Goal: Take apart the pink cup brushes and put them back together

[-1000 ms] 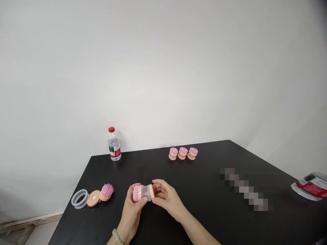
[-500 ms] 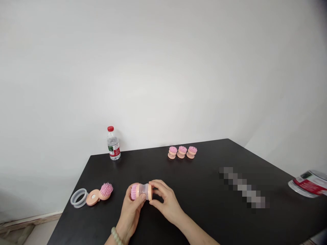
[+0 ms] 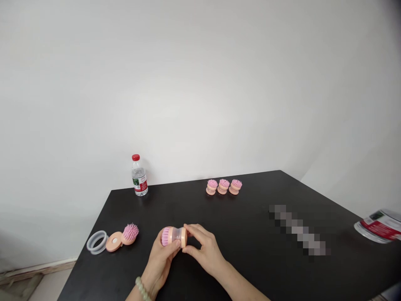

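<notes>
Between my hands, over the near part of the table, a brush (image 3: 176,235) lies on its side in the air, with pink bristles to the left, a clear middle section and a peach cap at the right end. My left hand (image 3: 160,255) is wrapped round its bristle end and middle, thumb on the clear part. The fingers and thumb of my right hand (image 3: 203,247) pinch the peach cap. To the left on the table are a clear ring part (image 3: 93,246), a peach disc (image 3: 113,241) with a white centre, and a pink bristle head (image 3: 130,233).
Three finished-looking pink brushes (image 3: 223,186) stand in a row at the back of the black table (image 3: 188,205). A red-capped water bottle (image 3: 139,179) stands at the back left. Another bottle (image 3: 380,225) is at the right edge. A pixelated strip (image 3: 299,230) lies right of centre.
The brush has shifted very slightly in my hands, and my right fingers sit a little lower on its cap. Both hands keep their hold.
</notes>
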The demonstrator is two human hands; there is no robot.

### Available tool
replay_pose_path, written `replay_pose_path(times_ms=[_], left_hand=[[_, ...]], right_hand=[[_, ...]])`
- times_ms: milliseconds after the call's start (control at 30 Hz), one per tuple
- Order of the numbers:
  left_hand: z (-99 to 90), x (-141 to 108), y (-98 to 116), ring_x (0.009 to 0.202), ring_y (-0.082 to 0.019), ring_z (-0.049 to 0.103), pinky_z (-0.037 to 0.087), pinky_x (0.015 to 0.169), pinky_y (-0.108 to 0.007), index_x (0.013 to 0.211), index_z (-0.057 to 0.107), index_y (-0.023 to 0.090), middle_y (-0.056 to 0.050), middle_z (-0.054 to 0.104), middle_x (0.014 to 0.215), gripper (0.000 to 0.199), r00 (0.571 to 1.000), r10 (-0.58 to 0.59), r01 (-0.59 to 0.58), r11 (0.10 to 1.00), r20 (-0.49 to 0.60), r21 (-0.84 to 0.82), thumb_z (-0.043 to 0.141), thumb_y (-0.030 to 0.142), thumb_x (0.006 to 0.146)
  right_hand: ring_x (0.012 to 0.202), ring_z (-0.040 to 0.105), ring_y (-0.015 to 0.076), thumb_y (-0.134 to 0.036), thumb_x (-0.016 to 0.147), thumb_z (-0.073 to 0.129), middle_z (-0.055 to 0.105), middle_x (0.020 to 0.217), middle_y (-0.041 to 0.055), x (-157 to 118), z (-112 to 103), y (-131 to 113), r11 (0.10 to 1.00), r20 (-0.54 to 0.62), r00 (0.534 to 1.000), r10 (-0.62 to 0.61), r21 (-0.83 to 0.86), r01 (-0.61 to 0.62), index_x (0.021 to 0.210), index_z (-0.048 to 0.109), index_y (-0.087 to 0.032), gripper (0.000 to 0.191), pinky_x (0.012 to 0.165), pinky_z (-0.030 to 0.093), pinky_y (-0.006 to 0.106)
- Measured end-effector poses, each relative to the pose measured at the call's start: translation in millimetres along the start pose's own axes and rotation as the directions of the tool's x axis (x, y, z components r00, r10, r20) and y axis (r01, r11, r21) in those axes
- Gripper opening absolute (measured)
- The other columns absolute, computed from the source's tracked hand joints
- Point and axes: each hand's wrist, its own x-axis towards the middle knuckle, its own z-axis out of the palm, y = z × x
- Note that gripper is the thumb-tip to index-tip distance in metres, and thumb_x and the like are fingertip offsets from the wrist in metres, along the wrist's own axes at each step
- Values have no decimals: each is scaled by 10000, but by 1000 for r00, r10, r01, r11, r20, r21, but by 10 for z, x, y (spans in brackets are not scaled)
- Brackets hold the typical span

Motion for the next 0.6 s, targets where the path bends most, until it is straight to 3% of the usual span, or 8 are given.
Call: replay_pose_path(times_ms=[233, 333, 400, 500, 600], left_hand=[[-6, 0, 29, 856, -223, 712, 549, 828, -337, 980, 684, 168, -60, 761, 893, 519, 1000, 11, -10, 997, -10, 75, 955, 268, 548], [-13, -2, 17, 824, -201, 692, 536, 787, -303, 991, 678, 174, -38, 747, 864, 563, 999, 47, -45, 992, -11, 116, 964, 272, 516], [-10, -6, 6, 796, -184, 671, 526, 764, -290, 1002, 668, 176, -21, 730, 848, 585, 998, 68, -66, 987, -7, 147, 965, 270, 506], [-2, -14, 5, 760, -170, 639, 513, 734, -285, 1008, 649, 176, -9, 712, 826, 584, 996, 92, -91, 974, 6, 206, 958, 280, 522], [-6, -28, 32, 761, -171, 622, 498, 726, -280, 1004, 641, 181, -5, 706, 827, 576, 993, 116, -118, 955, 24, 271, 953, 270, 527]], right_hand=[[872, 694, 267, -303, 787, 814, 735, 990, 92, -10, -26, -30, 997, 45, 999, -25, -77, 28, 1241, 691, -226, 477, 834, 572, 407], [796, 673, 230, -368, 840, 749, 710, 900, 70, -7, -37, -87, 998, 76, 997, 20, -54, -16, 1086, 720, -208, 295, 760, 567, 360], [699, 647, 186, -433, 863, 700, 676, 817, 43, -2, -28, -110, 989, 108, 984, 140, 33, -145, 908, 703, -196, 242, 659, 554, 308], [502, 581, 121, -613, 866, 610, 632, 679, 10, 7, 24, -90, 904, 209, 914, 348, 184, -386, 747, 611, -176, 452, 450, 478, 225], [386, 510, 88, -769, 881, 420, 604, 575, 8, 4, 109, -34, 844, 292, 860, 418, 224, -487, 692, 581, -161, 657, 334, 390, 181]])
